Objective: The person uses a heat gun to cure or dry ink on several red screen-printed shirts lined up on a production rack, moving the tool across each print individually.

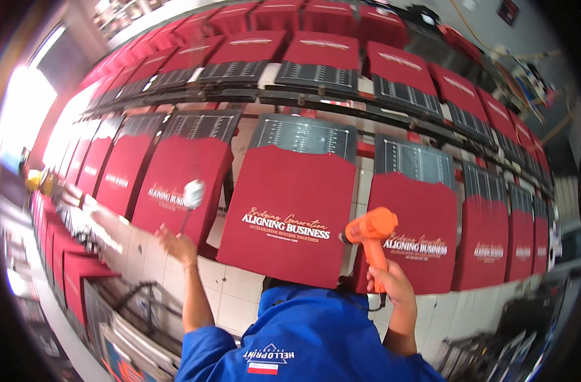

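Note:
My right hand (392, 283) is wrapped round the handle of an orange hair dryer (372, 232). Its dark nozzle points left, over the edge of the red shirt (290, 197) on the board in front of me. White and gold lettering is printed on that shirt. My left hand (178, 247) is open with fingers apart, holding nothing, by the lower edge of another printed red shirt (192, 159) to the left. A small, blurred white object (194, 193) shows in front of that left shirt; what it is, I cannot tell.
Dark printing boards (303, 132) carry several red shirts in rows. A dark metal rail (316, 102) runs between the rows. Right of the dryer is another red shirt (411, 223). Frames and racks stand at the lower left and lower right, above a tiled floor (230, 299).

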{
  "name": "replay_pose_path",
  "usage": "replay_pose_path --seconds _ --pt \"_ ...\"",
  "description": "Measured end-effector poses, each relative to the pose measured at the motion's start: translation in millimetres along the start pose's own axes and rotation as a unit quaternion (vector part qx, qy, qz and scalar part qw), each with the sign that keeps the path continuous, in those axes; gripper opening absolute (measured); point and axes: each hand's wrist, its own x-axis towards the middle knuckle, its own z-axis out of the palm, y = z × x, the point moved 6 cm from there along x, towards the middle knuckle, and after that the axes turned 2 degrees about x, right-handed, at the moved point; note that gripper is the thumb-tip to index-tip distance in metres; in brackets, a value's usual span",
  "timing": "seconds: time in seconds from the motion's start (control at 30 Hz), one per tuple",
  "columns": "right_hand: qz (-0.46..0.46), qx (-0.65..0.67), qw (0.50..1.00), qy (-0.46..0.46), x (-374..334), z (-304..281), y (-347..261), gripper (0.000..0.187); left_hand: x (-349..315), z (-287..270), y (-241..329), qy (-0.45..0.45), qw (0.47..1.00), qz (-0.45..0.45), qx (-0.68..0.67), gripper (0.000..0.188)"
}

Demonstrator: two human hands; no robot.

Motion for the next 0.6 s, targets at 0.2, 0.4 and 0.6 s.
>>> replay_pose_path --seconds 0.2,0.4,0.6 --pt "-0.016 0.021 0.995 0.095 39.3 83.1 3.1 0.027 79.4 104.0 -169.9 -0.039 0.986 -0.158 0.017 0.061" --pt "0.019 0.017 0.981 0.193 29.5 118.0 -0.5 0.027 103.1 165.7 -189.3 -0.132 0.897 -0.413 -0.085 0.059" --pt "0.013 0.034 0.974 0.223 23.1 130.9 7.6 0.024 105.7 134.4 -143.6 -0.125 0.919 -0.374 0.001 0.057"
